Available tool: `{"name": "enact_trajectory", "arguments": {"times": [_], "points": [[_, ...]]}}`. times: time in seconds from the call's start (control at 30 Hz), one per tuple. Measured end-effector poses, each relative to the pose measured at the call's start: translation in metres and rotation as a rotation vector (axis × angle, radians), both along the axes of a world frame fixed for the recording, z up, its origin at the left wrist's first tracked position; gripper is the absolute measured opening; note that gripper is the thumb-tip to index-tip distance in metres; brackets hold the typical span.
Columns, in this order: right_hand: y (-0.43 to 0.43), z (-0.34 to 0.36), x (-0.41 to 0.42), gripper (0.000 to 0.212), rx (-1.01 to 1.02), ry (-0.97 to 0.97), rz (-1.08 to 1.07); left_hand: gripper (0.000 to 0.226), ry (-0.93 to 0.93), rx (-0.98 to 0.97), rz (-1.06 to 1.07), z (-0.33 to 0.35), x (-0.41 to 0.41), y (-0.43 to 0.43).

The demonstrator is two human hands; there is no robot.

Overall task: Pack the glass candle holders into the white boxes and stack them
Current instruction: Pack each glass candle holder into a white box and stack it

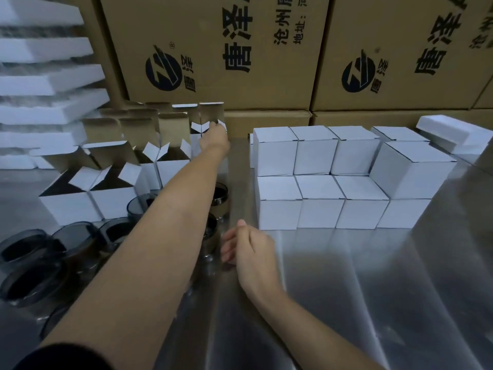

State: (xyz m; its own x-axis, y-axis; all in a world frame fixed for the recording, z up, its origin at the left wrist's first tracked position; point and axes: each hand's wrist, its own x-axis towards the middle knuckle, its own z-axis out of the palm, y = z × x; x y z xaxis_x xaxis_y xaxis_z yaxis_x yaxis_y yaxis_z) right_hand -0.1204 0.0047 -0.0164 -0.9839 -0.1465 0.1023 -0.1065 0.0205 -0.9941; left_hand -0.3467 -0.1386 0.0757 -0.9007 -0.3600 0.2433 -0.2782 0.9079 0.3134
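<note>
Reaching my left hand [213, 137] to pinch an open white box [206, 129] at the back of the bench [346, 276]; light card, crushes easily. My right hand [249, 247] hangs loose, empty, beside the glass candle holders [77, 241]: heavy, slick, grip their walls.

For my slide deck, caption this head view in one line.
Left hand reaches an open white cardboard box; right hand rests on the steel table.
</note>
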Motion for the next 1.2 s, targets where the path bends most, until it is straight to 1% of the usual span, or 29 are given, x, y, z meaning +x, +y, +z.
{"name": "enact_trajectory", "arguments": {"times": [0.17,0.27,0.37,0.5,0.6,0.77,0.9,0.97,1.03,1.07,1.1,1.2], "points": [[-0.003,-0.009,-0.005,0.047,0.014,0.031,0.039,0.053,-0.048,-0.009,0.008,-0.013,-0.034,-0.016],[-0.004,-0.011,-0.007,0.048,0.022,0.054,0.049,0.048,-0.056,-0.034,0.023,-0.018,-0.042,-0.021],[-0.004,-0.01,-0.008,0.047,0.046,0.087,0.043,0.046,-0.042,-0.129,0.026,-0.023,-0.042,-0.021],[-0.002,-0.009,-0.009,0.046,0.045,0.083,0.028,0.035,0.016,-0.236,0.054,-0.017,-0.035,-0.019],[-0.001,-0.007,-0.008,0.044,0.066,0.09,0.042,0.031,0.116,-0.234,0.062,0.005,-0.016,-0.013],[-0.002,-0.003,-0.007,0.049,0.062,0.071,0.02,0.026,0.339,-0.221,0.033,0.06,0.038,0.002],[-0.001,-0.002,-0.007,0.051,0.053,0.068,0.015,0.016,0.486,-0.261,-0.057,0.087,0.107,0.02],[0.001,0.004,-0.006,0.051,-0.029,0.012,-0.01,0.008,0.522,-0.261,-0.093,0.089,0.148,0.031],[0.006,0.011,-0.003,0.05,-0.19,-0.007,-0.084,0.005,0.536,-0.273,-0.116,0.083,0.191,0.047],[0.01,0.013,-0.001,0.049,-0.265,0.008,-0.148,0.006,0.535,-0.31,-0.129,0.075,0.211,0.054],[0.016,0.016,0.001,0.048,-0.317,0.033,-0.224,0.012,0.526,-0.359,-0.144,0.066,0.229,0.062],[0.039,0.019,0.004,0.045,-0.385,0.077,-0.409,0.022,0.481,-0.49,-0.211,0.028,0.273,0.083]]}}
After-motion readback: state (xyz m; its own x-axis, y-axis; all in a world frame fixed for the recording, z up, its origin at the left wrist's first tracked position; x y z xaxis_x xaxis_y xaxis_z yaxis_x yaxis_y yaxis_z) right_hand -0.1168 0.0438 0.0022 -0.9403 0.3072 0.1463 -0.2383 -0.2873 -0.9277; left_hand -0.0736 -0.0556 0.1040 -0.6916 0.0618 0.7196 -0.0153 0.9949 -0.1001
